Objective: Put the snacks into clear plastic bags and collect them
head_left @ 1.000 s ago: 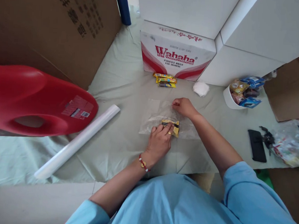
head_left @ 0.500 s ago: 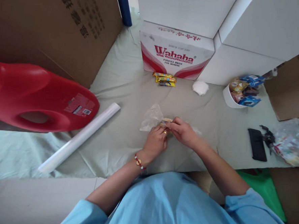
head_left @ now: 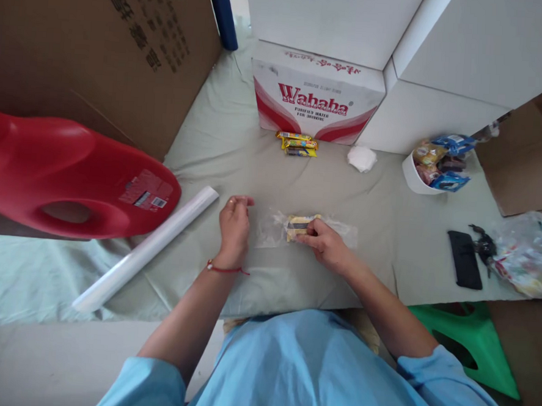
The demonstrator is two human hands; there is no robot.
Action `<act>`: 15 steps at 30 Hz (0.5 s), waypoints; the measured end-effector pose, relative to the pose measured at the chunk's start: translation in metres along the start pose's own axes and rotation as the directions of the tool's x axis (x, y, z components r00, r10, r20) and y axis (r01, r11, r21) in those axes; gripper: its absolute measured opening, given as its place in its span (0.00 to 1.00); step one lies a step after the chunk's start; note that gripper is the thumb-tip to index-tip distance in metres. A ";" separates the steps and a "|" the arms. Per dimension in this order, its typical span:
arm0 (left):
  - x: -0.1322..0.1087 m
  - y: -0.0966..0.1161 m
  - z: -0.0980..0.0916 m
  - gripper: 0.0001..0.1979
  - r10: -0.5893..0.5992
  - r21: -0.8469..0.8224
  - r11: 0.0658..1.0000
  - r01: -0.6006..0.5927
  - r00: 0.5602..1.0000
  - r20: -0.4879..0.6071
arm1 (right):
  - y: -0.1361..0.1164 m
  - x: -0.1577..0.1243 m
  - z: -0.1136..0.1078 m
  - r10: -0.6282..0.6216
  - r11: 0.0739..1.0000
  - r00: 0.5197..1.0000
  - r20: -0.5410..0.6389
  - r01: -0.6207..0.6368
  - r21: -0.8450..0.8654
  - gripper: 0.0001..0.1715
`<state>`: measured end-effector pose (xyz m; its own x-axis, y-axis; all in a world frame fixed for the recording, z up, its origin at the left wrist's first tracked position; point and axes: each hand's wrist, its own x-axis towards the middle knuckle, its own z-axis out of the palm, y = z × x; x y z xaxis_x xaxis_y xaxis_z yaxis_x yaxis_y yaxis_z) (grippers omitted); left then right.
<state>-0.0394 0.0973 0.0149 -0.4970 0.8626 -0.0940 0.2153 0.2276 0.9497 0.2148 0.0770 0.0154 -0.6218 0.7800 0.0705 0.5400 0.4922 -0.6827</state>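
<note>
A small yellow packet with a dark band [head_left: 297, 226], a wrapped snack by its look, lies on a sheet of clear plastic film [head_left: 269, 230] in front of me. My right hand [head_left: 326, 244] grips the packet's right part between thumb and fingers, covering some of it. To the left of the film, my left hand [head_left: 235, 225] is held apart from the packet. Its fingers are loosely bent and point right, and I see nothing in them. A roll of clear film [head_left: 146, 247] lies slanted further left.
Several yellow snack sticks [head_left: 297, 144] and a white wad [head_left: 362, 159] lie before a Wahaba-style water carton [head_left: 316, 101]. At right are a white tub of snacks [head_left: 415, 175], a black phone [head_left: 464, 259], keys and a plastic bag [head_left: 529, 252]. A red jug [head_left: 93, 180] stands left.
My left hand has let go of the packet and film and moved left. The film lies flatter, and more of the packet shows. My right hand stays at the packet.
</note>
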 end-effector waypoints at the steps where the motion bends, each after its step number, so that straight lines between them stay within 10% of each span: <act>1: 0.011 0.004 0.004 0.21 0.016 0.078 0.997 -0.020 0.999 0.040 | -0.001 0.000 0.000 -0.004 1.000 1.000 0.007 0.004 -0.013 0.18; 8: 0.021 0.025 0.024 0.18 0.057 0.330 0.911 -0.247 0.869 0.492 | -0.006 0.004 -0.002 -0.028 0.998 0.999 0.017 0.029 -0.059 0.18; 12: -0.008 0.017 0.004 0.13 0.050 0.475 0.747 -0.466 0.751 0.658 | -0.004 0.001 -0.001 -0.065 0.998 0.998 -0.014 0.065 -0.012 0.23; 15: -0.023 0.011 -0.020 0.05 0.066 0.470 0.737 -0.486 0.743 0.666 | -0.004 -0.004 -0.002 -0.080 0.996 0.995 -0.054 0.082 0.042 0.25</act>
<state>-0.0427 0.0709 0.0334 0.2041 0.9569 -0.2065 0.7948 -0.0389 0.6056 0.2159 0.0730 0.0199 -0.6310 0.7583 0.1640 0.4629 0.5376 -0.7048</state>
